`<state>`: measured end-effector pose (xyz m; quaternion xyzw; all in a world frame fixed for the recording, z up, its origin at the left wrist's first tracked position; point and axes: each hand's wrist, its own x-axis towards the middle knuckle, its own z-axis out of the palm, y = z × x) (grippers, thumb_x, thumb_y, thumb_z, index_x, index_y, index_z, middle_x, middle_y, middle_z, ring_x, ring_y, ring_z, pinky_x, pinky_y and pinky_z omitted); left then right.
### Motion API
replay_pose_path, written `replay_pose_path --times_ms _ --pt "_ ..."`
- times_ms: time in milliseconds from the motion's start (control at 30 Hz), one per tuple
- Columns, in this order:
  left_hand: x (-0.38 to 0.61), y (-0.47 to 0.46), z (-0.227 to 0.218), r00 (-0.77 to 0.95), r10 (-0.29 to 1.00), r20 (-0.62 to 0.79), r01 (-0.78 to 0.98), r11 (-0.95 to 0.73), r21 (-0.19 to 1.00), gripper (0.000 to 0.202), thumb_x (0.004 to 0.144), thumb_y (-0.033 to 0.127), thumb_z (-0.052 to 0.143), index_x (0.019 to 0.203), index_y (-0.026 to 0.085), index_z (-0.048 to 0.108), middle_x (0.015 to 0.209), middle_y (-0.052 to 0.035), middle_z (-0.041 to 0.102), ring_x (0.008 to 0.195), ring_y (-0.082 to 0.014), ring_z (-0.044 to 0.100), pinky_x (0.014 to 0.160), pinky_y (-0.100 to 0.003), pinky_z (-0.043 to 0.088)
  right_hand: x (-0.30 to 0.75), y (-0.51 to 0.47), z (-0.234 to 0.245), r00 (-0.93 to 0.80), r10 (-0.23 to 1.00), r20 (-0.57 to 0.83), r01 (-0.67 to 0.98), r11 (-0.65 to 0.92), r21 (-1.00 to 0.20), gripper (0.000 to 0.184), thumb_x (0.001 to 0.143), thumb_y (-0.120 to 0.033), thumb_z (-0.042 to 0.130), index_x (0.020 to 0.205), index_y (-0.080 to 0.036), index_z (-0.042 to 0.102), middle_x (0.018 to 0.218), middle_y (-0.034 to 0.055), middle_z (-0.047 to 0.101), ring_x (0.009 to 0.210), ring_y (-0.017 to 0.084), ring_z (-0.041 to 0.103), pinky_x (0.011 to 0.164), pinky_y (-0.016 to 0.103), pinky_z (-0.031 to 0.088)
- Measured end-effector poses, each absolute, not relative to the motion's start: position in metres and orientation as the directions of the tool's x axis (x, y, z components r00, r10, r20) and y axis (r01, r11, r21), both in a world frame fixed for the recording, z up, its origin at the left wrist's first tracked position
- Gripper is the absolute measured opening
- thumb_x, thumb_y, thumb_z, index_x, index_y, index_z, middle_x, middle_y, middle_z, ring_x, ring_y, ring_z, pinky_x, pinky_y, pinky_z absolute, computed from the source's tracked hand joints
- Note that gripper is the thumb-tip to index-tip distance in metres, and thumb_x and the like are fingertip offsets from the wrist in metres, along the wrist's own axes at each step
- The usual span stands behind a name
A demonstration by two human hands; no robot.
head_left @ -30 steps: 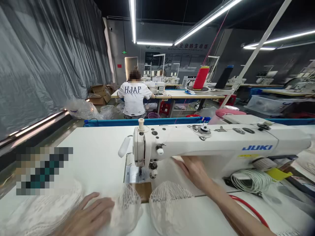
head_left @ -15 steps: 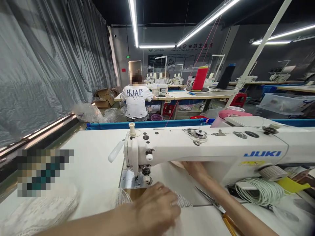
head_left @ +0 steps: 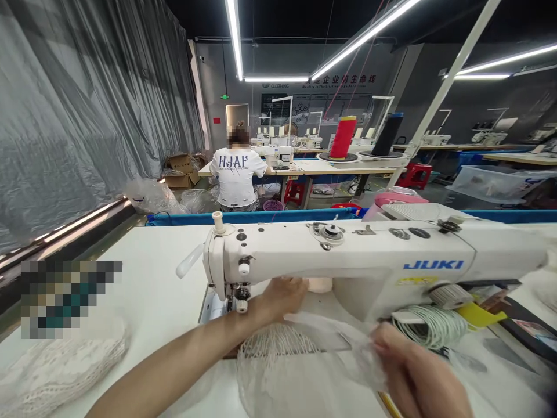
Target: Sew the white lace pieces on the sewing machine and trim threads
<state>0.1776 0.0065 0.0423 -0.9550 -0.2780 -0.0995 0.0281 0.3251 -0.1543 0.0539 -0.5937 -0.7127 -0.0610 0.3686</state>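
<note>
My left hand (head_left: pixel 285 297) reaches under the sewing machine's arm, its fingers bent beside a pale peach piece (head_left: pixel 319 284). What those fingers grip, if anything, is hidden. My right hand (head_left: pixel 420 368), somewhat blurred, is closed on the edge of a sheer white fabric (head_left: pixel 348 339) at the right of the needle area. The fabric stretches leftward to below my left hand. White lace with fringe-like threads (head_left: pixel 276 342) lies in front of the machine, partly behind my left forearm. The white sewing machine (head_left: pixel 348 249) stands across the table.
A heap of white lace (head_left: pixel 82 371) lies at the table's left. Coiled pale green cord (head_left: pixel 429 326) and a yellow piece (head_left: pixel 483 315) sit below the machine's right end. Scissors' orange handle (head_left: pixel 389 404) shows near my right hand. A co-worker (head_left: pixel 237 171) sits ahead.
My left hand has moved from the front fabric to under the machine's arm. My right hand has come out from there toward me, drawing sheer fabric to the right. The view has shifted slightly.
</note>
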Motion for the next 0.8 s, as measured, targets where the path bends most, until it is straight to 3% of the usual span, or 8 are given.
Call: replay_pose_path --times_ms 67,167,267,333,433,533,700,800 --pt "0.176 -0.008 0.054 0.9 0.401 0.17 0.376 -0.912 0.164 0.036 0.088 0.021 0.046 0.123 0.013 0.052 0.102 -0.0072 0.067 0.089 -0.016 0.062 0.078 -0.025 0.049 0.326 -0.17 0.068 0.066 0.838 0.542 0.874 0.214 -0.437 0.018 0.094 -0.026 0.036 0.081 -0.025 0.049 0.058 -0.0019 0.053 0.044 0.013 0.049 0.045 0.024 0.038" --pt "0.172 -0.043 0.073 0.936 0.305 0.175 0.104 -0.716 0.69 0.046 0.096 0.03 0.033 0.139 0.014 0.031 0.107 -0.0087 0.065 0.093 -0.0148 0.061 0.081 -0.025 0.047 0.324 -0.173 0.083 0.086 0.899 0.43 0.821 0.18 -0.541 0.022 0.094 -0.034 0.037 0.08 -0.024 0.05 0.053 -0.004 0.049 0.042 0.012 0.044 0.043 0.023 0.035" --pt "0.165 -0.078 0.089 0.949 0.306 0.078 0.039 -0.359 0.932 0.046 0.08 0.038 0.062 0.117 0.013 0.056 0.085 -0.0044 0.066 0.075 -0.0156 0.061 0.067 -0.024 0.046 0.318 -0.174 0.089 0.069 0.955 0.29 0.694 0.163 -0.702 0.03 0.095 -0.043 0.033 0.079 -0.023 0.049 0.05 -0.0048 0.048 0.043 0.012 0.042 0.044 0.022 0.034" --pt "0.155 -0.093 0.097 0.897 0.442 -0.011 0.125 -0.23 0.965 0.027 0.075 0.034 0.064 0.09 0.011 0.065 0.066 -0.0009 0.062 0.061 -0.0128 0.057 0.058 -0.022 0.043 0.313 -0.179 0.091 0.011 0.987 0.162 0.59 0.124 -0.798 0.026 0.091 -0.048 0.042 0.089 -0.023 0.049 0.058 -0.0041 0.056 0.048 0.012 0.044 0.046 0.022 0.033" --pt "0.127 -0.108 0.105 0.781 0.624 -0.023 0.124 -0.118 0.985 0.017 0.08 0.028 0.055 0.076 0.012 0.061 0.056 0.0009 0.059 0.053 -0.01 0.054 0.055 -0.02 0.041 0.307 -0.193 0.092 -0.109 0.994 0.012 0.578 0.073 -0.813 0.026 0.08 -0.046 0.062 0.091 -0.023 0.055 0.073 -0.0022 0.061 0.064 0.014 0.05 0.056 0.023 0.037" --pt "0.086 -0.128 0.101 0.718 0.694 -0.053 0.1 -0.027 0.995 0.016 0.082 0.027 0.054 0.077 0.013 0.058 0.061 -0.0014 0.063 0.057 -0.0104 0.056 0.058 -0.02 0.042 0.297 -0.206 0.087 -0.105 0.994 0.003 0.514 0.057 -0.856 0.027 0.083 -0.045 0.057 0.071 -0.021 0.057 0.074 -0.0001 0.058 0.073 0.016 0.052 0.065 0.025 0.039" --pt "0.027 -0.172 0.071 0.731 0.611 -0.304 0.19 0.245 0.951 0.021 0.07 0.027 0.07 0.079 0.011 0.06 0.077 -0.0044 0.064 0.073 -0.0139 0.058 0.066 -0.022 0.042 0.253 -0.221 0.063 -0.174 0.982 -0.074 0.183 -0.042 -0.982 0.03 0.087 -0.049 0.051 0.076 -0.02 0.053 0.07 -0.0001 0.058 0.062 0.013 0.052 0.054 0.022 0.039" --pt "0.011 -0.186 0.057 0.748 0.588 -0.307 0.173 0.273 0.946 0.055 0.057 0.024 0.081 0.107 0.014 0.058 0.091 -0.0041 0.063 0.083 -0.0154 0.057 0.075 -0.025 0.042 0.217 -0.224 0.048 -0.274 0.951 -0.14 0.244 -0.072 -0.967 0.029 0.086 -0.047 0.052 0.077 -0.019 0.052 0.053 -0.006 0.045 0.046 0.008 0.037 0.044 0.019 0.027"
